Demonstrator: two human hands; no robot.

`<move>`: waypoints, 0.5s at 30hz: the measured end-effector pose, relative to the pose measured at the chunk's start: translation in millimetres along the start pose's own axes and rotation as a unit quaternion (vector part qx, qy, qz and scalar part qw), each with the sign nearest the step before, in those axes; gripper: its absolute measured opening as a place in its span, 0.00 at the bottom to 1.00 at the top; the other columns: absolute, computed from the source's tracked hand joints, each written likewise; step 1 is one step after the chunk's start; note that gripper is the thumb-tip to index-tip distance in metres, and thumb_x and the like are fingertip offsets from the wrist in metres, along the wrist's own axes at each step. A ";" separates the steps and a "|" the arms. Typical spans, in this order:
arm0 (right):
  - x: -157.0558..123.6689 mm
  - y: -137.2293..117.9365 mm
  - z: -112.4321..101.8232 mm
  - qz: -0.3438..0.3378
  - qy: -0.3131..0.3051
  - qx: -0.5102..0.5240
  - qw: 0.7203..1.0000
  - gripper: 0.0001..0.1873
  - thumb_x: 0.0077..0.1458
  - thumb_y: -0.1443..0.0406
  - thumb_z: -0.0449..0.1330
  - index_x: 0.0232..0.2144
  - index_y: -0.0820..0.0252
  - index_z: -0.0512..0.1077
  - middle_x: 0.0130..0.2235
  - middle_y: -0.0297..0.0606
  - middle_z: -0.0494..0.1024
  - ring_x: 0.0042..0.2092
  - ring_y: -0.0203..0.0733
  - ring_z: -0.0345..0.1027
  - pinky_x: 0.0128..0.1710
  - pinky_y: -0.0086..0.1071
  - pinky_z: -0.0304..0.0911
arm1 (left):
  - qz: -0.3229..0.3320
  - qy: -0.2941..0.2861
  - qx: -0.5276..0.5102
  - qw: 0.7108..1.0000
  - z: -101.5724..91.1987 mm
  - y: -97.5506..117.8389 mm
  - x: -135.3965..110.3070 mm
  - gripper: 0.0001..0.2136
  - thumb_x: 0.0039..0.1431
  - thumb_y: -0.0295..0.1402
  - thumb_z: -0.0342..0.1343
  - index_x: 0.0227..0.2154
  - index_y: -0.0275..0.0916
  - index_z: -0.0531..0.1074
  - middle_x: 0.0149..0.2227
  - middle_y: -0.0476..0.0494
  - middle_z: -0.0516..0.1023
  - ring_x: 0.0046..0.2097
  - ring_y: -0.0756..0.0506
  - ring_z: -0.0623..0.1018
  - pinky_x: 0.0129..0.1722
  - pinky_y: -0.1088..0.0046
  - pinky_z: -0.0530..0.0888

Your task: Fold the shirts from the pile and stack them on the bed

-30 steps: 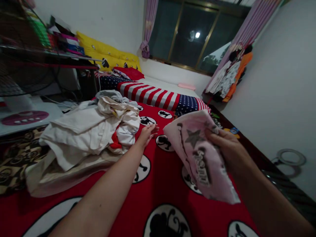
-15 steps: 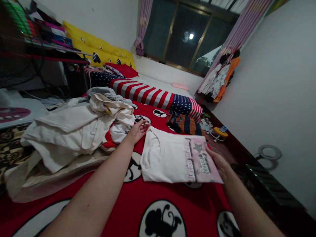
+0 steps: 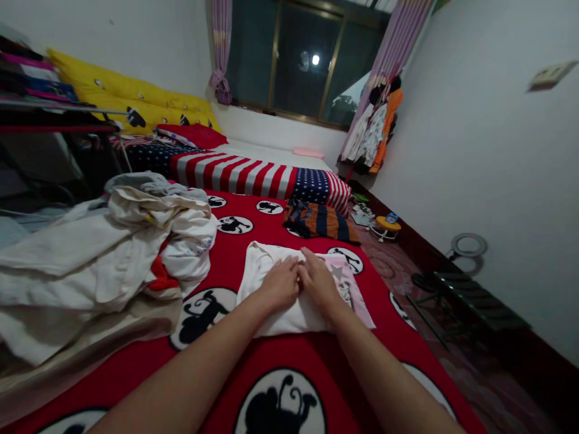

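A folded white T-shirt (image 3: 280,319) with a pink printed panel lies flat on a red blanket (image 3: 217,367) patterned with black-and-white monkey ovals. Resting on the middle of the shirt is my left hand (image 3: 283,282), its fingers laid flat on the cloth. My right hand (image 3: 319,283) lies right beside it, fingertips touching or nearly touching the left ones, also flat on the fabric. Parts of the shirt's print are hidden under the right hand and wrist. Behind the shirt lies a folded orange and dark striped garment (image 3: 319,220).
A heap of white and grey clothes (image 3: 90,253) covers the left side. Beyond the blanket stands a bed (image 3: 244,172) with flag-patterned cover. On the right floor are a small yellow stool (image 3: 388,223) and a dark folding rack (image 3: 479,301). Clothes (image 3: 375,129) hang by the curtain.
The shirt has come down flat on the blanket. Both hands have left its two ends and moved together onto its middle. The view has turned to the right.
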State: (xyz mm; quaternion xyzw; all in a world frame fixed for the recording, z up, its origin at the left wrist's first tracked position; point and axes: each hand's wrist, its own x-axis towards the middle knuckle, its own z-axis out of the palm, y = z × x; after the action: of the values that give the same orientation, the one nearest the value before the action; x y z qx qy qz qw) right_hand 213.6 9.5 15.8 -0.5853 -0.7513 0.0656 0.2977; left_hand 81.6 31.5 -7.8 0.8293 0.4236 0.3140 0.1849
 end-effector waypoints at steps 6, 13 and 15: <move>-28.8 46.1 1.4 0.023 -0.052 -0.207 0.977 0.30 0.63 0.52 0.45 0.62 0.61 0.59 0.66 0.47 0.56 0.67 0.50 0.44 0.63 0.49 0.41 | -0.038 -0.042 0.129 0.990 5.4 -15.4 -16.4 0.28 0.60 0.50 0.47 0.60 0.44 0.63 0.66 0.38 0.54 0.68 0.35 0.51 0.64 0.50 0.45; -31.3 60.4 -6.6 0.109 -0.039 -0.261 0.958 0.33 0.62 0.48 0.41 0.64 0.57 0.56 0.66 0.43 0.56 0.67 0.53 0.43 0.59 0.57 0.46 | -0.063 -0.050 0.115 0.990 -1.9 -19.5 -11.1 0.29 0.59 0.53 0.47 0.60 0.45 0.63 0.67 0.38 0.54 0.68 0.35 0.51 0.64 0.50 0.44; -31.1 61.9 -4.9 0.110 -0.042 -0.262 0.958 0.33 0.62 0.48 0.40 0.63 0.56 0.56 0.66 0.42 0.56 0.66 0.53 0.43 0.59 0.56 0.49 | -0.084 -0.040 0.119 0.989 -12.0 -32.4 -10.0 0.29 0.58 0.53 0.49 0.59 0.46 0.64 0.66 0.37 0.55 0.67 0.33 0.51 0.63 0.48 0.45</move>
State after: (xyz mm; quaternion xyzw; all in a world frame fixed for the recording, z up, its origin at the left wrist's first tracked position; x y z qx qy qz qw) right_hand 272.4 -1.3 -19.3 -0.7183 -0.6851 -0.0772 0.0931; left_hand 50.0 42.4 -21.3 0.8189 0.5181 0.2114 0.1278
